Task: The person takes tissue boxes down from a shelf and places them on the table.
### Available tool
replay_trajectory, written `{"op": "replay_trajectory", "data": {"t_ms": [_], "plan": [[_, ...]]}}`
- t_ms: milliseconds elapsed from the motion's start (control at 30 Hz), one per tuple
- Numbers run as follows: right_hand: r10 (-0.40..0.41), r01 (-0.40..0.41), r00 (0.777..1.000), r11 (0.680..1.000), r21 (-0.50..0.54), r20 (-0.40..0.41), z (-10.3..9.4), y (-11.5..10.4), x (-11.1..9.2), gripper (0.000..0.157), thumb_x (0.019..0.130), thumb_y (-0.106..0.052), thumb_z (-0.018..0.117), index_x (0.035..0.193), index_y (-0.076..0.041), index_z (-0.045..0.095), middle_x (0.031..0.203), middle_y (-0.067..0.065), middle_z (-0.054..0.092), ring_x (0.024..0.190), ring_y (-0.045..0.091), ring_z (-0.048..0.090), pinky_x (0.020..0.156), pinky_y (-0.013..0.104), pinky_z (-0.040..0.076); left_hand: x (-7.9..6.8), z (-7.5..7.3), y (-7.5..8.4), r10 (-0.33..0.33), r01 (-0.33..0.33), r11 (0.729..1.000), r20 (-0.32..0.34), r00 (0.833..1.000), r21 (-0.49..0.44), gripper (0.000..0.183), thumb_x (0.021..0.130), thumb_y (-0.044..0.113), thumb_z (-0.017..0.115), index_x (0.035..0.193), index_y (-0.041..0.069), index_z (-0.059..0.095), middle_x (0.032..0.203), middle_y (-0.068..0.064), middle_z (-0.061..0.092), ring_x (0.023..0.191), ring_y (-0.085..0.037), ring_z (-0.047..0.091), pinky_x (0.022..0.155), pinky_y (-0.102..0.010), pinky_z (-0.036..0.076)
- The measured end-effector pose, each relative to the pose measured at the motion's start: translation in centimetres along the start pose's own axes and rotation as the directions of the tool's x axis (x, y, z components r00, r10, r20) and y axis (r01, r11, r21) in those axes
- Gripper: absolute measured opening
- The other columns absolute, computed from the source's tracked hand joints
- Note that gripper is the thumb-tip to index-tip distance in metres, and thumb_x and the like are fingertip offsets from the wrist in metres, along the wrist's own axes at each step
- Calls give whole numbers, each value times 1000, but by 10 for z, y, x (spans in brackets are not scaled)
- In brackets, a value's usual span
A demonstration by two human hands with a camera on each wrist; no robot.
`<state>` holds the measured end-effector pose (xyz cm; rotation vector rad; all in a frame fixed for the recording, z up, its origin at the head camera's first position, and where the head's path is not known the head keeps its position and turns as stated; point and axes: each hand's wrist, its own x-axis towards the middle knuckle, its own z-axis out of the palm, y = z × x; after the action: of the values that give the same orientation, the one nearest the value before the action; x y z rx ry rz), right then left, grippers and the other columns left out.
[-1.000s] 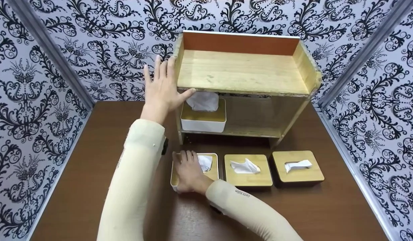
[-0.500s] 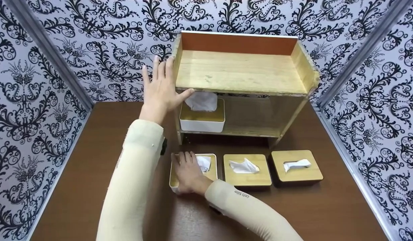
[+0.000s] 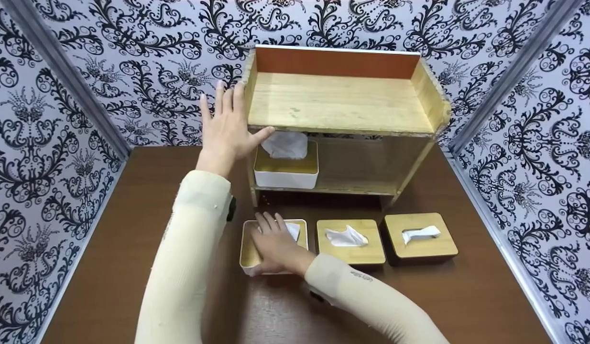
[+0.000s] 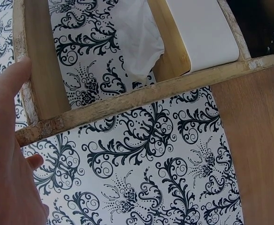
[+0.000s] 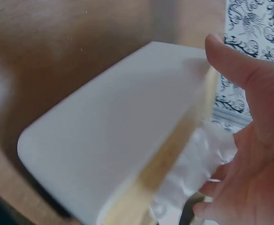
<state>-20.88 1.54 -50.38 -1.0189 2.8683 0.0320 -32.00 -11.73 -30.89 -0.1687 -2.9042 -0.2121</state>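
Observation:
My left hand (image 3: 225, 134) lies with straight, spread fingers against the left side of a wooden shelf unit (image 3: 343, 102), its thumb on the front edge. Below that thumb, a white tissue box (image 3: 286, 179) with a wooden lid stands on the lower shelf board, at the left end. My right hand (image 3: 278, 246) spans another white tissue box (image 3: 247, 253) on the table, fingers toward the far rim and thumb by the near edge. In the right wrist view the hand looks loose beside the white box wall (image 5: 104, 117). Its palm partly hides the tissue (image 5: 193, 168).
Two dark tissue boxes with wooden lids, a middle one (image 3: 350, 253) and a right one (image 3: 431, 246), stand in a row right of the white one. Brown table (image 3: 147, 229) surrounds them. Patterned walls (image 3: 156, 62) enclose the back and sides.
My right hand has shifted slightly right over the front white tissue box, baring more of its left side. The left hand stays against the shelf unit. The head view has drifted a little.

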Motion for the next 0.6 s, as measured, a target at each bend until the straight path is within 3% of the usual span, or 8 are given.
{"op": "replay_trajectory", "data": {"t_ms": [133, 267, 500, 600], "plan": [[-19, 18, 1000, 998, 54, 17, -13, 12, -10, 104, 70, -69, 71, 150, -12, 35, 157, 18, 32, 145, 34, 31, 122, 53, 21, 0, 0, 0, 5, -5, 1000, -3, 1000, 0, 113, 81, 82, 41, 156, 17, -13, 165, -13, 7, 152, -29, -15, 120, -57, -15], [4, -7, 999, 999, 45, 48, -24, 27, -18, 99, 75, -63, 71, 151, -13, 32, 156, 12, 35, 145, 29, 33, 123, 49, 22, 0, 0, 0, 8, -8, 1000, -4, 1000, -7, 113, 82, 82, 42, 156, 17, -13, 165, -13, 7, 152, -29, -14, 120, -57, -15], [15, -10, 999, 987, 161, -34, -38, 63, -40, 91, 77, -51, 76, 148, -8, 39, 148, 14, 47, 138, 32, 42, 120, 53, 26, 0, 0, -1, 9, -9, 1000, -1, 1000, -6, 112, 82, 81, 42, 156, 17, -13, 165, -13, 8, 152, -30, -14, 120, -57, -15], [27, -21, 999, 980, 195, -26, -45, 79, -48, 86, 79, -48, 75, 146, -5, 41, 146, 16, 49, 137, 34, 44, 119, 54, 28, 0, 0, -1, 5, -5, 1000, 5, 1000, -8, 112, 82, 81, 42, 156, 17, -14, 165, -12, 5, 152, -29, -15, 120, -57, -16]]}}
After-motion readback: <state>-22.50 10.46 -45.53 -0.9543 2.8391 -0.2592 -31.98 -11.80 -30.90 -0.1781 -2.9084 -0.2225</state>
